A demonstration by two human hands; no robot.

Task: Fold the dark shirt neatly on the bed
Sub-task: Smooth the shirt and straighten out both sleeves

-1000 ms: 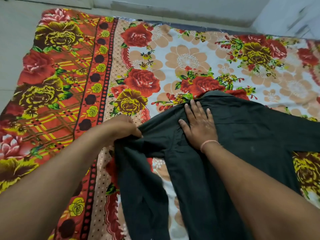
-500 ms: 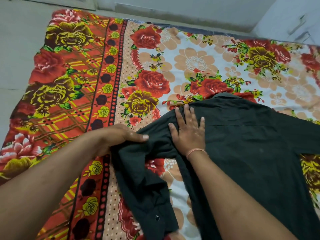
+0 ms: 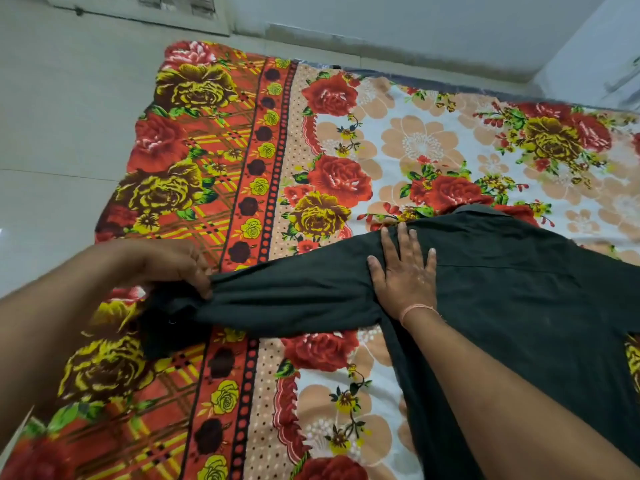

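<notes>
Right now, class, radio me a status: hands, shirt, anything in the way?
Left hand pinching sleeve, stretched out sideways. Right hand flat on dark shirt at shoulder. Floral bedsheet around it unobstructed.

shirt [image 3: 519, 306]: 1 | bedsheet [image 3: 433, 140]: 1 | hands: 2 | wristband [image 3: 417, 309]: 1

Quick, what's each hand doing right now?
Left hand: closed, pinching the dark shirt by its sleeve.
Right hand: open, flat on the shirt's shoulder.

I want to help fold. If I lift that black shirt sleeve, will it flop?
Probably floppy: the sleeve sags and wrinkles where the left hand pinches it. Likely light, since fingertips alone hold it. It may slide, so the right hand presses the shirt flat.
</notes>
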